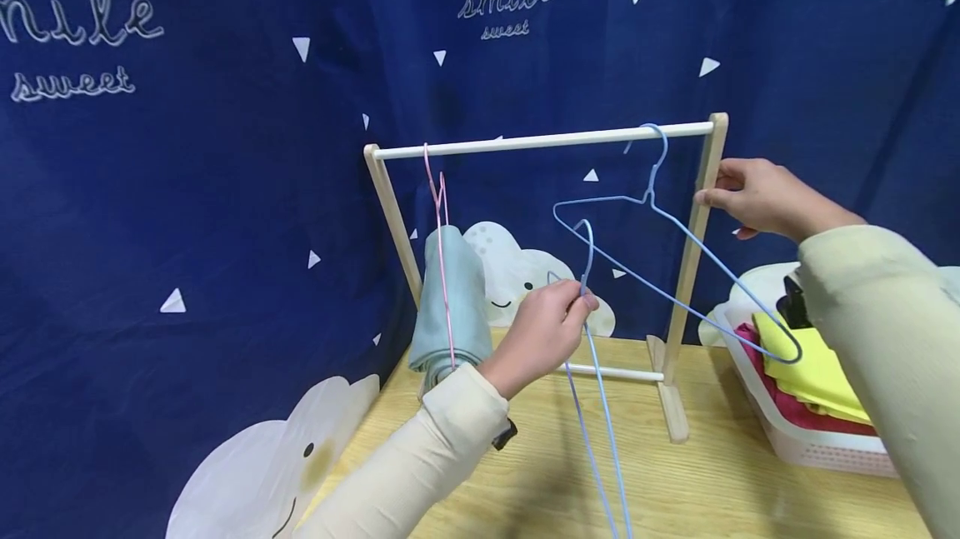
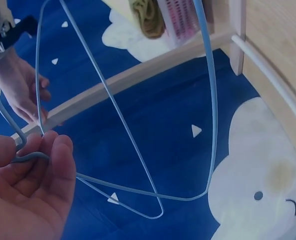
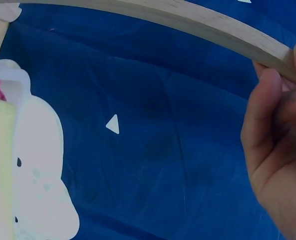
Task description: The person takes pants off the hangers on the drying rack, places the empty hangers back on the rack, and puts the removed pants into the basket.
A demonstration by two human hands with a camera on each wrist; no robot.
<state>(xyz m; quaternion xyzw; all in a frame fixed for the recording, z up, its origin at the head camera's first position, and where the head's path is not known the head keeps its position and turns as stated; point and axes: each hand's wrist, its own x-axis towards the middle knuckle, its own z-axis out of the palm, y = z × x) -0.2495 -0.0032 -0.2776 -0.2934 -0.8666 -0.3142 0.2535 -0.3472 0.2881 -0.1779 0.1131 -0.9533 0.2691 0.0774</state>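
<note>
In the head view my left hand pinches a blue clothes hanger at its neck, hook upward, in front of the rack. The left wrist view shows the fingers curled at the wire just below the hook. My right hand grips the right wooden post of a clothes rack near its top, thumb on the near side. From the white rail hangs a second blue hanger, bare, near the right end. A pink hanger with a folded pale teal cloth hangs at the left.
A pale pink basket stands right of the rack, holding a yellow cloth and dark red cloth. An olive rolled cloth shows near it in the left wrist view. Behind the wooden table hangs a dark blue curtain.
</note>
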